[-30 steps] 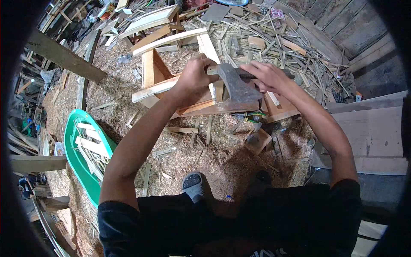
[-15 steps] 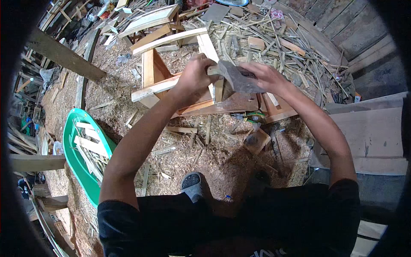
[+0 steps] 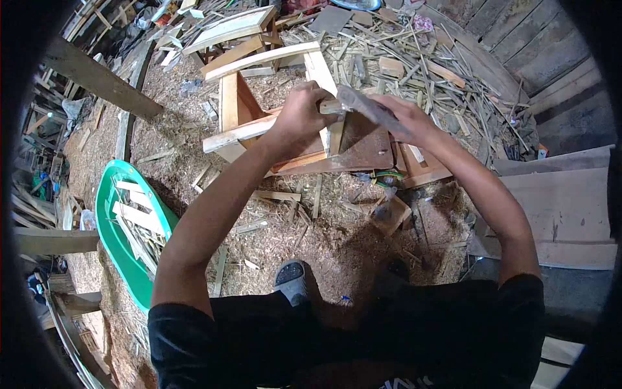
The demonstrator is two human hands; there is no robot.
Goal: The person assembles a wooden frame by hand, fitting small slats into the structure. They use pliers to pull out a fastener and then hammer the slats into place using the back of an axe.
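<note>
Looking down from the head camera, we see a person in a black shirt bent over a workshop floor thick with shavings. Both bare arms reach toward the upper middle of the frame.

The left hand (image 3: 299, 118) is closed in a fist around a pale slat (image 3: 332, 126), which stands roughly upright. The right hand (image 3: 407, 118) is wrapped around a hatchet (image 3: 368, 107). Its grey head is tilted and meets the top end of the slat, just beside the left knuckles. The two hands sit close together at the same height. We cannot tell whether they touch.

The foot of the slat rests on a brown board (image 3: 366, 148) lying directly under the hands. A pale wooden frame (image 3: 228, 104) stands against that board, to the left of the left hand.

A heap of split offcuts (image 3: 414, 61) fills the upper right of the frame. A dark beam (image 3: 97, 81) slants across the upper left. A green tub (image 3: 110, 223) holding strips of wood lies at the left edge, well apart from the hands. Grey planks (image 3: 564, 204) are stacked on the right. A grey sandal (image 3: 293, 280) shows at the lower middle, just above the shirt.
</note>
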